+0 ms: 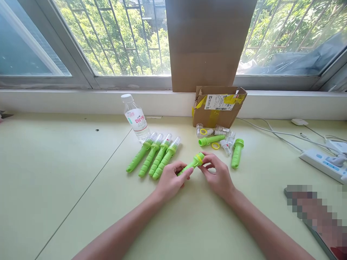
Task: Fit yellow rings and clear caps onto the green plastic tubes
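My left hand (173, 177) is wrapped round a green ribbed handle (192, 164), which tilts up to the right. Near its threaded end sits a yellow ring (200, 158), and the fingers of my right hand (216, 173) pinch there. Several green handles with clear caps (165, 157) lie side by side to the left. Beyond my right hand are a loose green handle (236, 153), another green handle (213, 140), a yellow ring (215, 146) and several clear caps (230, 138).
A water bottle (137, 121) stands behind the capped handles. An open cardboard box (217, 112) stands by the sill. White cables run to a power strip (322, 164) at the right. A partly pixelated flat device (314, 216) lies at the lower right.
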`<state>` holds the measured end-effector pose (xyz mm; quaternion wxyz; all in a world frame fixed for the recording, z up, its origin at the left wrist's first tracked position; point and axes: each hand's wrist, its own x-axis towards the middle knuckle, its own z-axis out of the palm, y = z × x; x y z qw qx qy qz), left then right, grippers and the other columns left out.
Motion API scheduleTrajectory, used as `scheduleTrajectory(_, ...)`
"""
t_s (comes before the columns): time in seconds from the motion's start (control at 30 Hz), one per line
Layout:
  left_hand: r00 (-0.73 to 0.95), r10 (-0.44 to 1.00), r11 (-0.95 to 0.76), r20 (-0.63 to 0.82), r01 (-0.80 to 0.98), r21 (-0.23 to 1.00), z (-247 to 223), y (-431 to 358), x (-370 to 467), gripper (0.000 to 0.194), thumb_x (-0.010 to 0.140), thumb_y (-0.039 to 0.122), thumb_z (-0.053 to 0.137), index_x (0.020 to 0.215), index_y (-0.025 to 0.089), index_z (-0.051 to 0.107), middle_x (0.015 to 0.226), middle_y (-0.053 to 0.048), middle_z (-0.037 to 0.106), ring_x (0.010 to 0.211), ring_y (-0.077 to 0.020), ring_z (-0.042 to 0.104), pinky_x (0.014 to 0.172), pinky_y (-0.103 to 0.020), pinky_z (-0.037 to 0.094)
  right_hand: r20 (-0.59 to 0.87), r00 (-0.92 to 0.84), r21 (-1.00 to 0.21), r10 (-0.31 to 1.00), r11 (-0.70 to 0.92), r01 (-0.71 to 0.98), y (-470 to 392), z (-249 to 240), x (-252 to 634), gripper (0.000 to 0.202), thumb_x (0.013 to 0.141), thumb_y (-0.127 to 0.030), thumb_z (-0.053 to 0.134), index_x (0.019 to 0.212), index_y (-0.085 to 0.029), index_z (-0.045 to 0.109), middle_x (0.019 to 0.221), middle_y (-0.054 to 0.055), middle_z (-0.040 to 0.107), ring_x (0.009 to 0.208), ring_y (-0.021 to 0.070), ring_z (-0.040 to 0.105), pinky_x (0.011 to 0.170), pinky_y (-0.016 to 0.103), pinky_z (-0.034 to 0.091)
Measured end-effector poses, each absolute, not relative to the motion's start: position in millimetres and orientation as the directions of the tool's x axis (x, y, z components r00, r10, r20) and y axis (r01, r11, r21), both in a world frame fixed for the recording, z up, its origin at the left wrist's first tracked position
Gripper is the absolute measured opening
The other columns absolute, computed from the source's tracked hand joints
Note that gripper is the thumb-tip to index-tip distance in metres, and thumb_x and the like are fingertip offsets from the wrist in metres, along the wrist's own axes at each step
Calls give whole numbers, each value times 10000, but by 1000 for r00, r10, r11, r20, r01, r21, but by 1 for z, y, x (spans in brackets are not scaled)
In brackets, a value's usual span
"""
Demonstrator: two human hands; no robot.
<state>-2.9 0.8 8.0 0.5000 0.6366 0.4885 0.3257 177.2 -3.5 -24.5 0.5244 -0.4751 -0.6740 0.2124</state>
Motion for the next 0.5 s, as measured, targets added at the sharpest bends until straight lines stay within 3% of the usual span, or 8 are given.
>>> scheduleTrajectory(0.13,346,936,-49,-70,324,945,8,0,-3,370,837,512,547,781,157,634,646,1,601,457,-90,458,447,-225,354,509,-1,-781,861,462,421,-3,-25,177,86,871,-287,577,876,-228,515,1134,93,635,952,212,659,681,342,594)
scheduleTrajectory(0.3,222,973,-142,66,351,926,6,0,-1,326,699,470,720,823,184,624,767,14,595,612,-107,517,538,-217,401,542,13,-760,840,484,433,-3,-26,177,93,871,-273,578,836,-225,506,1149,83,637,804,175,673,677,351,589)
scheduleTrajectory(0.5,161,987,-61,10,314,947,3,1,0,332,682,467,729,710,180,564,647,39,554,498,-88,484,470,-220,376,537,15,-760,844,476,443,-3,-26,176,70,875,-275,571,850,-227,527,1144,80,638,768,166,664,662,347,586)
